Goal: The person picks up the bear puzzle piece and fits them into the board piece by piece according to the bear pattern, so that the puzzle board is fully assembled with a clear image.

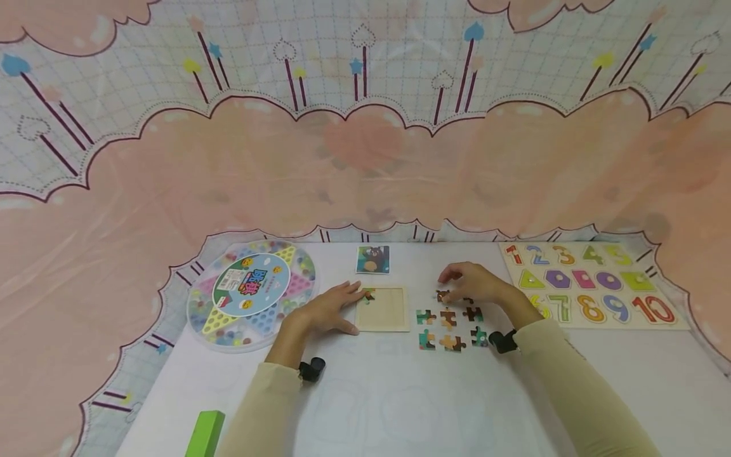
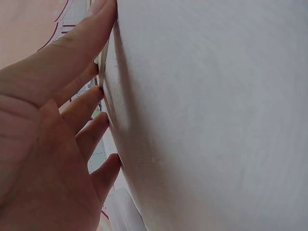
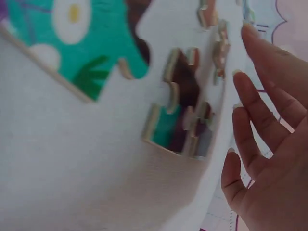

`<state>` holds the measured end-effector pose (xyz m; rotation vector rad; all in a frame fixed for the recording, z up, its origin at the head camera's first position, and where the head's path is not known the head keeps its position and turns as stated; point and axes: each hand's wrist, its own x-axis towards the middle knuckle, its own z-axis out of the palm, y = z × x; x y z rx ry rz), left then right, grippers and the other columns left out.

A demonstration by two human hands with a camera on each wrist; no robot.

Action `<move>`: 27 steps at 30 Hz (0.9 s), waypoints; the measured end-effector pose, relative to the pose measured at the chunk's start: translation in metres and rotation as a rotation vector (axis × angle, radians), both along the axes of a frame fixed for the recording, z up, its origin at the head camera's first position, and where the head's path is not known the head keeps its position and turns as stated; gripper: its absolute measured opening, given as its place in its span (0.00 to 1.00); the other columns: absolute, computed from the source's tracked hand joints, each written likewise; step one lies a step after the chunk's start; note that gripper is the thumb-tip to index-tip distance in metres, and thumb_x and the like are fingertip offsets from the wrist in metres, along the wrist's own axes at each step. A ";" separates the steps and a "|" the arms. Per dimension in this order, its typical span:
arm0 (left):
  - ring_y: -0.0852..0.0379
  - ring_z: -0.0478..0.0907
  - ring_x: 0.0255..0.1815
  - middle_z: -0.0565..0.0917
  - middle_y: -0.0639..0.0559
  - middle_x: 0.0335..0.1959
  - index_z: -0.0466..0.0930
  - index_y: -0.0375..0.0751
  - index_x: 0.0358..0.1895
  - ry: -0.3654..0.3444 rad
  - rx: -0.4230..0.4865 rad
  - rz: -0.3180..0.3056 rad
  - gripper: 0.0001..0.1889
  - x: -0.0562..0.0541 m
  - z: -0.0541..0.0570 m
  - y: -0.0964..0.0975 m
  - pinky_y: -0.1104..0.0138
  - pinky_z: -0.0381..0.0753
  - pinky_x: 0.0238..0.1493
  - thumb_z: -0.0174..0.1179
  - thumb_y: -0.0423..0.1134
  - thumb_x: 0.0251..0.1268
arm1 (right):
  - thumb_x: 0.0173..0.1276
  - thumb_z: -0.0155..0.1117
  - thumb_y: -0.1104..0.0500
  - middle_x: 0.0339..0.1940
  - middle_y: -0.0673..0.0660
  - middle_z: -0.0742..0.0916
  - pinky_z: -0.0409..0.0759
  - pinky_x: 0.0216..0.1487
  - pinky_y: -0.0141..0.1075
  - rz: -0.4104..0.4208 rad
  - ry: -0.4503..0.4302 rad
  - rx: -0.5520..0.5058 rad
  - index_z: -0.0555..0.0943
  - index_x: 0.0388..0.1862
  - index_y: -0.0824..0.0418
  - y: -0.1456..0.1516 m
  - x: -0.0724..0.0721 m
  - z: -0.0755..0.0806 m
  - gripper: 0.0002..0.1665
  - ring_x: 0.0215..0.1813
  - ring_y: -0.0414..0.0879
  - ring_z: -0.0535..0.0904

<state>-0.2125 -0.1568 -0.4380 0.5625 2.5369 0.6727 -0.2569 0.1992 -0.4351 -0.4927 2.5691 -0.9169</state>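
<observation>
A shallow wooden puzzle tray [image 1: 391, 311] lies on the white table with one jigsaw piece [image 1: 369, 295] in its upper left corner. My left hand [image 1: 330, 309] rests at the tray's left side, fingers spread, index finger near that piece and thumb by the lower left corner. In the left wrist view the fingertips [image 2: 113, 159] come down to the table. My right hand [image 1: 471, 282] hovers over the top row of loose pieces, fingers loosely bent, beside a brown bear-face piece [image 1: 442, 296]. Several other pieces [image 1: 448, 317] lie in rows below; some appear large in the right wrist view [image 3: 180, 86].
A small bear picture card [image 1: 373, 259] lies behind the tray. To the left sits a round checkers game box [image 1: 251, 295]; to the right, a wooden number and shape board [image 1: 594, 285]. A green block [image 1: 204, 435] is at the front left. Patterned cloth [image 1: 365, 165] rises behind the table.
</observation>
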 end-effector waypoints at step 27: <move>0.39 0.42 0.87 0.52 0.47 0.86 0.60 0.46 0.80 0.003 0.027 -0.014 0.47 -0.001 -0.004 -0.002 0.40 0.49 0.84 0.74 0.44 0.58 | 0.62 0.76 0.60 0.49 0.56 0.87 0.78 0.56 0.43 -0.124 -0.001 0.091 0.90 0.42 0.53 -0.006 0.006 -0.005 0.09 0.50 0.50 0.75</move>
